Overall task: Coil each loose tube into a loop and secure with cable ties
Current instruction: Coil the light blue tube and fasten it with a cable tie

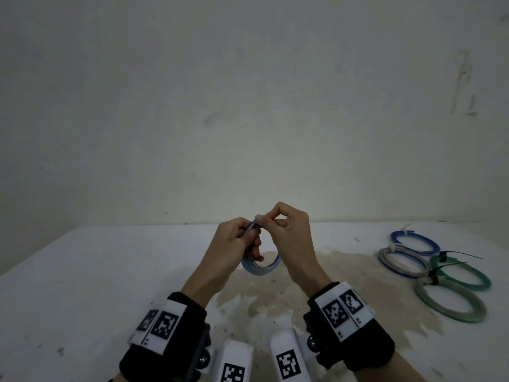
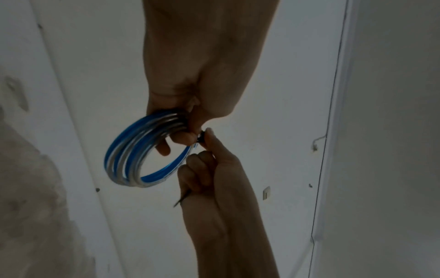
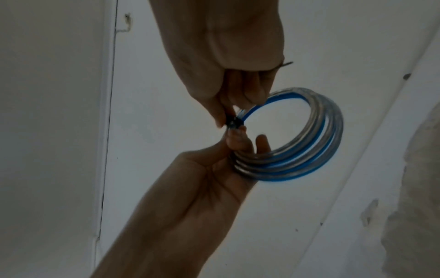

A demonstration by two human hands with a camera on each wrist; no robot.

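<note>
A blue and clear tube coil [image 1: 260,267] [image 2: 133,156] [image 3: 309,143] is held in the air above the white table [image 1: 82,285]. My left hand [image 1: 242,238] [image 2: 185,127] grips the bundled turns at the coil's top. My right hand [image 1: 281,224] [image 3: 228,112] pinches a black cable tie [image 2: 202,136] [image 3: 234,122] at the coil, right beside the left thumb. The tie's thin tail [image 2: 182,199] [image 3: 287,63] sticks out of the right fist. How far the tie wraps the tubes is hidden by the fingers.
Several finished coils lie at the table's right: a blue coil [image 1: 414,242], a grey-blue coil [image 1: 403,261], a green coil [image 1: 462,274] and a pale green coil [image 1: 450,300], each tied. A brownish stain [image 1: 303,288] covers the table's middle. A wall [image 1: 248,106] rises behind.
</note>
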